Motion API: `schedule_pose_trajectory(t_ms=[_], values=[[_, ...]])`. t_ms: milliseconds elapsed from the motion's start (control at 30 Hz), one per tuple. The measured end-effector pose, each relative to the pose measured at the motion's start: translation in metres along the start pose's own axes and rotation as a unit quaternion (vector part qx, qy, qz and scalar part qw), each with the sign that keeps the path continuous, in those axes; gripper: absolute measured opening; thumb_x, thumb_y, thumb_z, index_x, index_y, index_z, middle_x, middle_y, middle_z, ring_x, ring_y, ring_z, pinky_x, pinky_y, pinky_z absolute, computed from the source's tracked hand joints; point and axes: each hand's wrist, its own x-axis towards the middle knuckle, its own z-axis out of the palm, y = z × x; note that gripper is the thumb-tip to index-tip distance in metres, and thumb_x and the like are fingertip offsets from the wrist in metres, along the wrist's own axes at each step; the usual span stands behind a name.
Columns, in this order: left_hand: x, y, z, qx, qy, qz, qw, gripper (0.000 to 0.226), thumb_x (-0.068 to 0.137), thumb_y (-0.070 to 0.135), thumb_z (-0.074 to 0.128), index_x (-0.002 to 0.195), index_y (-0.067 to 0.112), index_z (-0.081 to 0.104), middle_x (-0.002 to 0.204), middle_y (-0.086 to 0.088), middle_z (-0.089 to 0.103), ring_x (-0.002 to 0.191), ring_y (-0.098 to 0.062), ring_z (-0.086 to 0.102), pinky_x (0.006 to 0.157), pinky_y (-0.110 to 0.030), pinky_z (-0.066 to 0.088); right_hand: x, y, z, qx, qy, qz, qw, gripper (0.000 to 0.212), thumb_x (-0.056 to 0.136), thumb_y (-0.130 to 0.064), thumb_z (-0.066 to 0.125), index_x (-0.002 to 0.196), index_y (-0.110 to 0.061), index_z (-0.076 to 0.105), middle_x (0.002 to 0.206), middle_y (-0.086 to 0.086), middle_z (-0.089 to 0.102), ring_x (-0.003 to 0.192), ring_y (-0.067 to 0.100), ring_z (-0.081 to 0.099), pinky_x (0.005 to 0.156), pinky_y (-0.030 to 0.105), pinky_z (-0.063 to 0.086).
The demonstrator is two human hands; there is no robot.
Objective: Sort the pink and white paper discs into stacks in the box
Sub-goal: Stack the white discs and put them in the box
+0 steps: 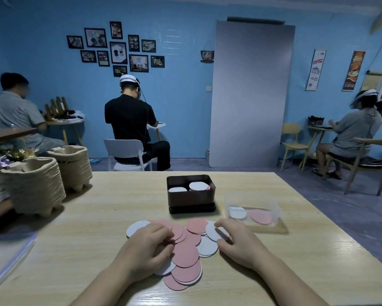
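The big desk (75,228) holds everything close, so nothing is a long reach. At its left edge stand two tall stacks of paper trays (33,186), kept out of the way.

There are two boxes. The dark box (191,199) sits in the middle, just behind the pile, with two stacks inside, both white on top. The clear box (276,208) is near the right hand and shows one white round and one pink round, side by side.

The loose pile of discs (185,255) lies mixed between the hands. More pink shows than white, but they overlap too much to count.

The left hand (148,248) curls its fingers (163,231) round some pink discs (181,234), I think to gather one colour. The right hand (240,241) pinches one white disc (214,233), likely to lift it out.
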Motion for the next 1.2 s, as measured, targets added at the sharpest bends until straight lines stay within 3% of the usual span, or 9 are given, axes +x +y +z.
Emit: schedule_pose_trajectory(t_ms=[133,367,567,800,900,1033,1200], values=[[0.003,0.002,-0.003,0.006,-0.005,0.021,1.000,0.017,0.088,0.043,0.061,0.102,0.033,0.064,0.098,0.023,0.063,0.096,0.001,0.053,0.084,-0.029,0.048,-0.002,-0.011,-0.003,0.020,0.044,-0.027,0.998,0.044,0.081,-0.053,0.060,0.120,-0.034,0.056,0.101,-0.034,0.047,0.092,-0.015,0.043,0.080,0.019,0.037],[0.006,0.006,0.001,-0.006,-0.064,0.053,0.997,0.061,0.076,0.065,0.070,0.128,0.035,0.062,0.118,0.024,0.063,0.113,0.004,0.050,0.096,-0.022,0.041,0.001,-0.036,0.012,0.086,0.063,-0.082,0.991,0.045,0.082,-0.047,0.070,0.120,-0.025,0.060,0.118,-0.015,0.061,0.108,0.000,0.055,0.085,0.023,0.050],[0.001,0.006,0.004,-0.016,-0.025,0.064,0.997,0.053,0.075,0.062,0.075,0.118,0.033,0.064,0.105,0.023,0.065,0.101,0.003,0.055,0.089,-0.031,0.048,-0.003,-0.032,0.022,0.045,0.066,-0.083,0.993,0.041,0.084,-0.054,0.066,0.116,-0.030,0.056,0.122,-0.018,0.056,0.096,-0.009,0.046,0.085,0.019,0.042],[0.000,0.008,0.002,0.007,0.050,0.061,0.997,0.047,0.077,0.053,0.076,0.113,0.027,0.064,0.114,0.019,0.064,0.101,-0.005,0.060,0.084,-0.033,0.051,-0.003,-0.029,0.022,0.034,0.072,-0.085,0.993,0.048,0.086,-0.049,0.065,0.128,-0.029,0.054,0.138,-0.013,0.054,0.126,0.005,0.047,0.101,0.023,0.041],[0.002,0.007,0.005,0.005,0.054,0.051,0.997,0.051,0.076,0.051,0.077,0.118,0.024,0.065,0.122,0.015,0.065,0.109,-0.007,0.061,0.088,-0.031,0.053,-0.001,-0.032,0.022,0.041,0.053,-0.120,0.991,0.049,0.086,-0.045,0.070,0.130,-0.030,0.054,0.142,-0.012,0.052,0.125,0.006,0.050,0.102,0.019,0.039],[0.002,0.007,0.007,-0.008,0.049,0.049,0.998,0.055,0.078,0.052,0.076,0.121,0.021,0.064,0.127,0.010,0.066,0.111,-0.007,0.062,0.089,-0.024,0.053,0.004,-0.042,0.024,0.038,0.045,-0.165,0.985,0.053,0.086,-0.051,0.064,0.133,-0.029,0.052,0.145,-0.007,0.051,0.129,0.012,0.050,0.105,0.030,0.043],[0.001,0.002,0.009,-0.018,0.045,0.064,0.997,0.054,0.080,0.049,0.077,0.124,0.019,0.065,0.132,0.007,0.065,0.116,-0.008,0.062,0.094,-0.024,0.051,0.007,-0.053,0.031,0.052,0.024,-0.202,0.978,0.056,0.086,-0.046,0.066,0.136,-0.026,0.051,0.144,-0.002,0.051,0.131,0.014,0.049,0.106,0.027,0.042]])
